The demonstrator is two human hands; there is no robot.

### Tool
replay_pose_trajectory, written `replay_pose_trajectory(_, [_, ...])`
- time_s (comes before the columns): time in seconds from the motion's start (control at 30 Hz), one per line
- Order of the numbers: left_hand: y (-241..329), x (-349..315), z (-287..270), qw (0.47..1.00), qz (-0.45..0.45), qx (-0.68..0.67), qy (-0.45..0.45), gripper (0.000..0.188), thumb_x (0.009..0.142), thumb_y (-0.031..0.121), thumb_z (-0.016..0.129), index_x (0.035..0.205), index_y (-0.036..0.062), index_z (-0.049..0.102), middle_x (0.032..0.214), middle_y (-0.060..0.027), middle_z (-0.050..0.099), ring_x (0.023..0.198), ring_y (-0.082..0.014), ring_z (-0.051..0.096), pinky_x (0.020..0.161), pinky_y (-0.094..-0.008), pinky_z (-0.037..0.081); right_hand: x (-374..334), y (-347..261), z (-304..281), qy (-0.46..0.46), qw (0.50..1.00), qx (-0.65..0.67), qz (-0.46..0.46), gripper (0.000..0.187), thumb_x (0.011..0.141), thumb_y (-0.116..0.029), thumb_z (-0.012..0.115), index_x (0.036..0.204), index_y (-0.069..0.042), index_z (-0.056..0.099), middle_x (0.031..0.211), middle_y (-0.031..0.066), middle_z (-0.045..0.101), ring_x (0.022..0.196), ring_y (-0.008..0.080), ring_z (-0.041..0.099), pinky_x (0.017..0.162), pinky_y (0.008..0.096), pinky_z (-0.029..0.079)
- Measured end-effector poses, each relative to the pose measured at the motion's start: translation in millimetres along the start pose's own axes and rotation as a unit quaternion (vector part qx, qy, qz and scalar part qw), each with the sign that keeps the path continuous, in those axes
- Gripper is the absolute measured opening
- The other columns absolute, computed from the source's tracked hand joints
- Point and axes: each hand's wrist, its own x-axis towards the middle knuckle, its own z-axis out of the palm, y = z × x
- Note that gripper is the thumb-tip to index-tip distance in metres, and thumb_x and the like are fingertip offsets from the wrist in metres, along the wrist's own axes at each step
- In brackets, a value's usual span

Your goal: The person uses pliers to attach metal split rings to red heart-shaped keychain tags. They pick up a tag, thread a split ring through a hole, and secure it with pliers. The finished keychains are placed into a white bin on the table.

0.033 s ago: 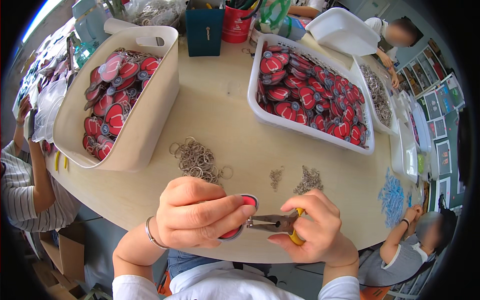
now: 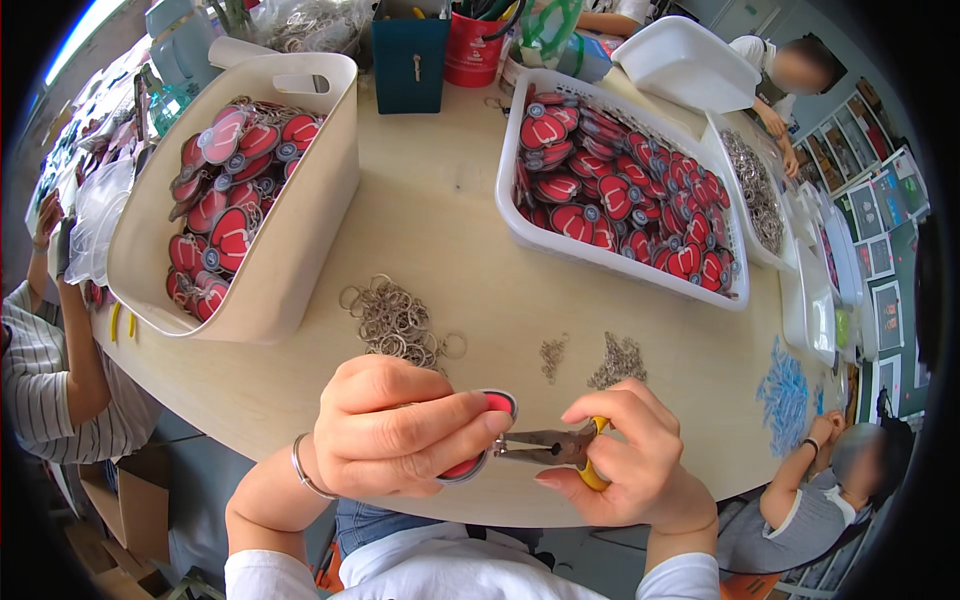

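Observation:
My left hand [image 2: 405, 425] is closed round a red keychain charm [image 2: 499, 402] with a dark rim, mostly hidden by the fingers. Yellow-handled pliers [image 2: 550, 445] sit in my right hand [image 2: 635, 455]. Their jaw tips meet a small metal fitting [image 2: 499, 446] at the charm's edge, beside my left fingertips. Just beyond my left hand lies a heap of split rings with short chains [image 2: 390, 318]. Two little piles of small metal links, a smaller one [image 2: 553, 357] and a larger one [image 2: 618, 360], lie on the table past the pliers.
A cream bin [image 2: 325, 190] of red charms stands at left, a white basket [image 2: 620, 264] of more at right. Behind are a dark green box [image 2: 408, 65] and a red cup [image 2: 472, 50]. Blue slender pieces [image 2: 786, 400] lie at the right edge. Other people sit around the table.

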Motion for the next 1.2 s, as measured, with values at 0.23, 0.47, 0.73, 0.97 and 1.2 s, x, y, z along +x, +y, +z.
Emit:
replay_pose_trajectory(0.23, [-0.1, -1.6, -0.9, 1.000, -0.005, -0.017, -0.008, 0.035, 0.063, -0.003, 0.067, 0.096, 0.0079, 0.072, 0.095, -0.0018, 0.066, 0.076, -0.0182, 0.058, 0.062, -0.0271, 0.048, 1.0, -0.5, 1.5, 0.001, 1.000, 0.001, -0.001, 0.038, 0.066, -0.019, 0.082, 0.056, -0.005, 0.048, 0.084, 0.0094, 0.058, 0.059, 0.0210, 0.049, 0.050, 0.0308, 0.041])
replay_pose_trajectory(0.47, [-2.1, 1.0, 5.6, 0.999, 0.024, -0.009, 0.038, 0.032, 0.063, 0.007, 0.068, 0.094, 0.0049, 0.073, 0.093, -0.0026, 0.067, 0.071, -0.0152, 0.058, 0.053, -0.0254, 0.047, -2.7, -1.0, 4.2, 0.018, 0.998, -0.045, -0.032, 0.039, 0.064, -0.017, 0.082, 0.056, -0.006, 0.046, 0.082, 0.0105, 0.056, 0.056, 0.0201, 0.047, 0.045, 0.0298, 0.038])
replay_pose_trajectory(0.73, [-1.8, -2.1, 2.9, 0.999, 0.027, 0.018, 0.012, 0.029, 0.070, 0.000, 0.069, 0.097, 0.0094, 0.072, 0.095, -0.0011, 0.066, 0.080, -0.0184, 0.057, 0.061, -0.0274, 0.048, -8.1, -5.9, 2.9, 0.023, 0.993, -0.111, -0.042, 0.040, 0.067, -0.022, 0.080, 0.055, -0.006, 0.045, 0.077, 0.0096, 0.055, 0.054, 0.0182, 0.044, 0.041, 0.0266, 0.034])
replay_pose_trajectory(0.97, [-3.9, -2.7, 3.6, 0.999, 0.045, 0.021, 0.010, 0.025, 0.072, 0.002, 0.071, 0.096, 0.0090, 0.073, 0.095, -0.0014, 0.066, 0.080, -0.0189, 0.057, 0.060, -0.0277, 0.047, -10.2, -6.2, 0.5, 0.004, 0.990, -0.133, -0.050, 0.033, 0.062, -0.016, 0.078, 0.053, -0.005, 0.048, 0.076, 0.0091, 0.055, 0.054, 0.0180, 0.043, 0.041, 0.0255, 0.034])
replay_pose_trajectory(1.2, [-4.0, 7.3, 3.5, 0.999, 0.031, 0.021, 0.019, 0.031, 0.055, 0.004, 0.070, 0.086, 0.0043, 0.074, 0.091, -0.0014, 0.065, 0.072, -0.0159, 0.058, 0.054, -0.0257, 0.047, -3.0, -0.8, -4.4, -0.029, 0.998, -0.041, -0.025, 0.031, 0.065, -0.015, 0.079, 0.056, -0.003, 0.052, 0.076, 0.0078, 0.055, 0.056, 0.0192, 0.048, 0.045, 0.0274, 0.040])
